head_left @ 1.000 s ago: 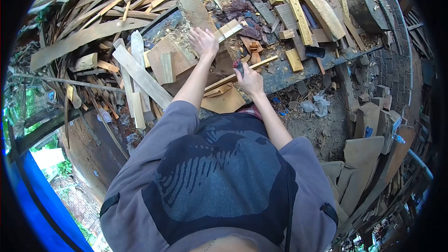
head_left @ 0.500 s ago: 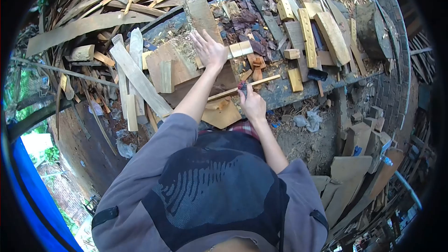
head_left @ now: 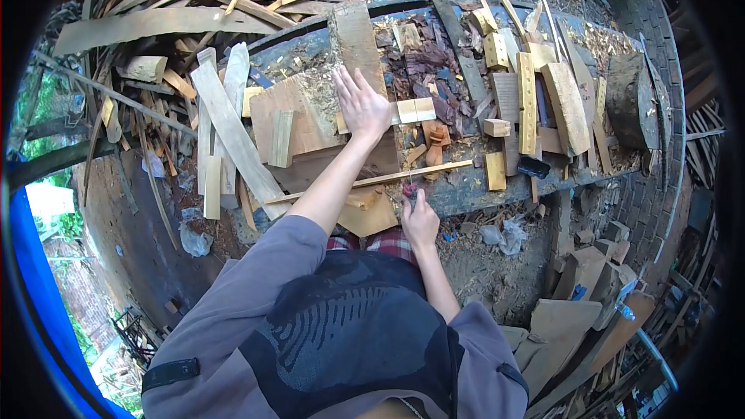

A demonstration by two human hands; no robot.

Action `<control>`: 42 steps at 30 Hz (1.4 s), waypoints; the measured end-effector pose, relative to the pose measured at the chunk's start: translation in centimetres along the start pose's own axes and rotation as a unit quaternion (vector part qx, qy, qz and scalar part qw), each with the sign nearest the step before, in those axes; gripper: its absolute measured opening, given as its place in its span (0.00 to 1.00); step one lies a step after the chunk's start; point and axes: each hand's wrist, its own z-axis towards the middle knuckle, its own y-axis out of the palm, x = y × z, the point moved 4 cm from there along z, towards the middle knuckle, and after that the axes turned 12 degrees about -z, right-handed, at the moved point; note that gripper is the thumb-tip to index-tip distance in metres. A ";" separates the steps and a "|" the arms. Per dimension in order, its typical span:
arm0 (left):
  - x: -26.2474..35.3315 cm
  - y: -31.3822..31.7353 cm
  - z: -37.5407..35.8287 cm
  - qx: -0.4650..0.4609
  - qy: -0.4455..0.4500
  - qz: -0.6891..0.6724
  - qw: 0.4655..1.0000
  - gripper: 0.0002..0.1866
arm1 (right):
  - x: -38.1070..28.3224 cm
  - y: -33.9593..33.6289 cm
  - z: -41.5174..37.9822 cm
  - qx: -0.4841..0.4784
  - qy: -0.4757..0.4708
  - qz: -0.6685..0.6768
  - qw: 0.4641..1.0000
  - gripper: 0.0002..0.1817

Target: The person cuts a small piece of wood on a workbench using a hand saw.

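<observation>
My left hand [head_left: 365,111] lies flat, fingers stretched out, pressing on a pale wooden strip [head_left: 415,110] across a board on the workbench. My right hand [head_left: 420,221] is closed around the red handle [head_left: 410,190] of what looks like a thin saw. The blade shows nearly edge-on as a fine line running from the handle toward the strip, beside my left hand. A long narrow wooden stick [head_left: 434,170] passes under the saw. To the right of the blade lies a turned brown wooden piece [head_left: 437,142].
Wood blocks and a drilled yellowish bar [head_left: 526,101] lie on the bench's right. A black tray-like object [head_left: 533,167] sits by its front edge. Grey planks [head_left: 233,132] lean at left. Scrap strips [head_left: 194,23] are heaped behind, and a log [head_left: 630,101] stands far right.
My right hand has drawn the red handle back toward my body, and more of the thin blade shows. My left hand stays on the strip. The whole view has shifted slightly.
</observation>
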 end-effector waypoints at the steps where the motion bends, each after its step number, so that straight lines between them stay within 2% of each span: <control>1: 0.0 -0.1 -0.1 -0.002 0.009 -0.004 1.000 0.34 | -0.9 -1.2 0.5 0.000 -0.006 0.009 1.000 0.18; 3: 0.2 -0.1 -0.1 -0.006 0.024 -0.015 1.000 0.34 | -3.1 -3.6 3.7 0.002 -0.020 0.026 0.999 0.18; 4: 0.1 0.0 -0.1 -0.008 0.022 -0.004 1.000 0.35 | -3.8 -3.5 5.6 -0.048 -0.006 0.011 0.999 0.18; 7: -0.3 0.4 -0.1 0.005 -0.031 0.006 0.999 0.35 | -4.0 -0.7 8.0 0.035 -0.010 0.037 0.999 0.17; 8: -0.3 0.5 0.0 0.025 0.006 0.009 1.000 0.34 | -3.8 -0.6 7.6 0.026 -0.008 0.073 0.997 0.19; 11: -0.2 0.4 0.1 0.009 0.002 0.016 1.000 0.34 | -2.3 -0.3 3.1 0.032 -0.005 0.129 0.991 0.20; 14: -0.4 0.7 0.3 0.020 0.010 0.015 1.000 0.33 | 0.2 0.7 -1.0 -0.055 0.034 0.039 0.997 0.20; 18: -0.2 0.5 0.0 0.015 0.026 -0.003 1.000 0.32 | -3.7 -2.9 3.7 -0.038 0.022 0.027 0.999 0.18; 19: -0.2 0.6 0.0 0.018 0.021 -0.001 1.000 0.32 | -4.8 -3.8 6.0 -0.059 0.033 0.032 0.997 0.17; 21: -0.3 0.6 0.0 0.028 0.015 0.003 0.999 0.32 | -5.4 -2.7 8.9 -0.009 0.023 0.048 0.999 0.17; 24: -0.1 0.5 0.1 0.036 0.032 0.001 0.999 0.31 | -4.2 -0.4 6.2 0.025 0.017 0.084 0.996 0.17; 26: -0.2 0.6 0.2 0.030 0.025 0.011 0.999 0.30 | -2.4 0.4 1.7 0.018 0.022 0.095 0.995 0.18; 29: -0.1 0.5 0.5 0.004 0.017 -0.021 1.000 0.32 | 0.0 1.1 -2.5 -0.053 0.044 0.054 0.996 0.19; 32: 0.0 0.5 0.3 -0.007 0.032 -0.049 0.998 0.33 | -3.6 -2.9 1.4 -0.044 0.049 0.030 0.997 0.18; 36: -0.2 0.4 0.2 0.011 0.035 -0.031 0.999 0.33 | -5.9 -3.0 8.3 -0.035 0.057 0.026 0.997 0.17; 38: -0.1 0.5 0.3 0.038 0.042 -0.008 0.998 0.31 | -5.3 -2.3 6.6 -0.037 0.066 0.059 0.995 0.17; 40: -0.1 0.5 0.4 0.008 0.025 -0.025 0.999 0.34 | -3.6 -1.2 2.6 -0.016 0.061 0.082 0.995 0.17; 42: -0.1 0.5 0.7 -0.007 0.022 -0.030 0.999 0.35 | -2.5 -1.8 -1.6 -0.051 0.082 0.095 0.991 0.16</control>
